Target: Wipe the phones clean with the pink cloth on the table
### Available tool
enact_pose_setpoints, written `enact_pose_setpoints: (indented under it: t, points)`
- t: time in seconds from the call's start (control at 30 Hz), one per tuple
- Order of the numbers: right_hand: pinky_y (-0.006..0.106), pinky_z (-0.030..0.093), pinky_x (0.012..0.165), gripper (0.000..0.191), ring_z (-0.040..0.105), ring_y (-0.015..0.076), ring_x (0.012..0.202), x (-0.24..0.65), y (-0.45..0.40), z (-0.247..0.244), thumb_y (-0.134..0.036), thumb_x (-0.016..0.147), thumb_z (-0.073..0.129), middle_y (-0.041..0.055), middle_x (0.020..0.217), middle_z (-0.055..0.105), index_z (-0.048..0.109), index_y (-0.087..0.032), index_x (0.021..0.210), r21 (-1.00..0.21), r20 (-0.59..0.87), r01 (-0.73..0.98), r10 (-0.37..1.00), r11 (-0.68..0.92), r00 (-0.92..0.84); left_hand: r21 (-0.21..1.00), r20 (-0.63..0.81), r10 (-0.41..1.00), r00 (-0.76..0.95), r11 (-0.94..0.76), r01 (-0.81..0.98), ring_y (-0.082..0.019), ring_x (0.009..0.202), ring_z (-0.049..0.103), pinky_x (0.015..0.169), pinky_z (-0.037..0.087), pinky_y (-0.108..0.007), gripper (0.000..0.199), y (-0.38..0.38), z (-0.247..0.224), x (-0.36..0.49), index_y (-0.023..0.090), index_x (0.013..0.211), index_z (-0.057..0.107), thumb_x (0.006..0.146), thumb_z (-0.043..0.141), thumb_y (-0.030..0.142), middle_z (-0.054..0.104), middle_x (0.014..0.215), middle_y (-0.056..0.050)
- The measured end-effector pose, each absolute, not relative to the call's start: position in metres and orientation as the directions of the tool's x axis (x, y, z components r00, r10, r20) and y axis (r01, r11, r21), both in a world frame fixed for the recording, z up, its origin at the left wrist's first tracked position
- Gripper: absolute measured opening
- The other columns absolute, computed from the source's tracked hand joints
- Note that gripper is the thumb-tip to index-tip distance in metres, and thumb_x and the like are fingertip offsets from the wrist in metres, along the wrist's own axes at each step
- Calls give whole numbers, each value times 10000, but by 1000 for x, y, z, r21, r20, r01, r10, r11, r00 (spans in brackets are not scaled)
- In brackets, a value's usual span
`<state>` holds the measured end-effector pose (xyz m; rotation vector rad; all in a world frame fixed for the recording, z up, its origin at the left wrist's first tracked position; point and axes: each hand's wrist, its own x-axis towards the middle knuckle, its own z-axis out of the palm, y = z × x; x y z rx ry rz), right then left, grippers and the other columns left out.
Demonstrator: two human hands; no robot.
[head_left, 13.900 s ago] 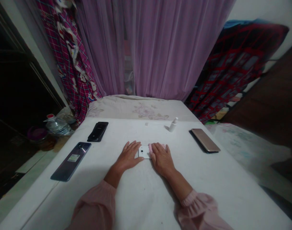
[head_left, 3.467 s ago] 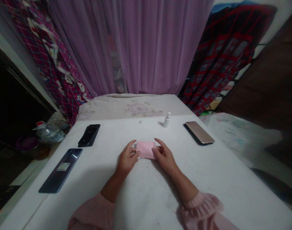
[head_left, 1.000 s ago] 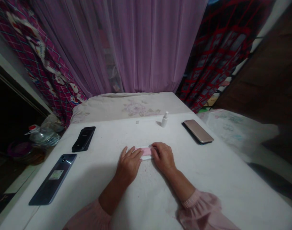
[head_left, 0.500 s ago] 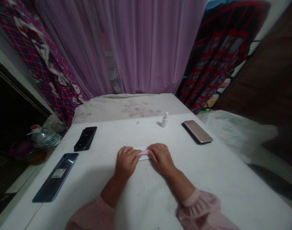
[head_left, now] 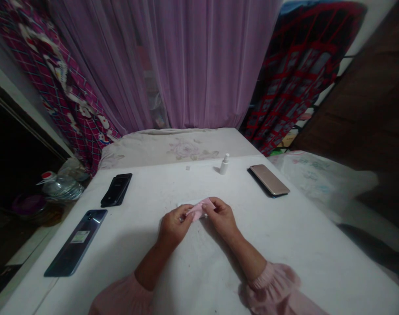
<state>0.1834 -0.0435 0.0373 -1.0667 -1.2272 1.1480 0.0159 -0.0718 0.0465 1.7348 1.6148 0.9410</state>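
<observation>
Between my two hands is a small folded pink cloth. My left hand pinches its left end between thumb and fingers. At the other end, my right hand grips it the same way. Beneath the cloth, a flat white object lies on the table, mostly covered by my hands; its kind is unclear. A white spray bottle stands upright beyond my right hand.
Black phones lie stacked at the left, with a dark blue phone nearer me. On the right, a gold phone rests on a dark one. A tiny pale square lies near the back of the white-covered table.
My hands pressed the pink cloth flat against the white object before. Now the cloth is lifted, tilted and more spread out between my fingers.
</observation>
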Motion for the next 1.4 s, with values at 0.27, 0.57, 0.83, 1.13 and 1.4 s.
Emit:
enact_pose_setpoints:
  t: [0.27,0.57,0.83,1.13,1.4]
  points:
    - [229,430,559,380,546,120,604,190,-51,45,-358,783,579,13,807,670,649,-178,1110,-916,279,273,956,293,-89,802,94,996,2,-77,593,-141,662,670,606,473,-201,227,-71,44,12,230,950,667,892,499,371,705,717,29]
    - [262,348,600,215,515,163,622,203,-43,41,-400,794,572,-2,627,571,637,-195,781,-652,279,744,959,147,55,500,462,884,76,-330,801,-228,977,631,876,489,-374,215,-66,36,-2,222,1048,653,909,503,286,695,1035,-64]
    - [325,406,801,310,547,214,934,200,-39,33,-150,817,525,91,1037,650,674,-196,1085,-462,439,783,875,416,-205,416,494,864,101,-336,845,-267,1152,585,1003,443,-463,272,-60,18,-9,219,1123,663,903,512,272,665,1213,-90]
    - [377,443,858,401,546,252,1028,198,-46,45,-280,934,469,125,1181,635,588,-195,1307,-301,354,818,854,489,-380,397,318,936,153,-278,874,-275,1184,580,1082,334,-537,304,-64,28,-13,245,1170,660,888,567,309,662,1254,-81]
    - [490,313,1084,443,359,299,1375,199,-46,35,-267,963,432,101,1452,489,504,-150,1384,-187,300,835,839,518,-454,395,284,943,175,-282,875,-278,1185,571,1082,332,-530,326,-65,31,-13,240,1189,653,868,614,285,657,1250,-86]
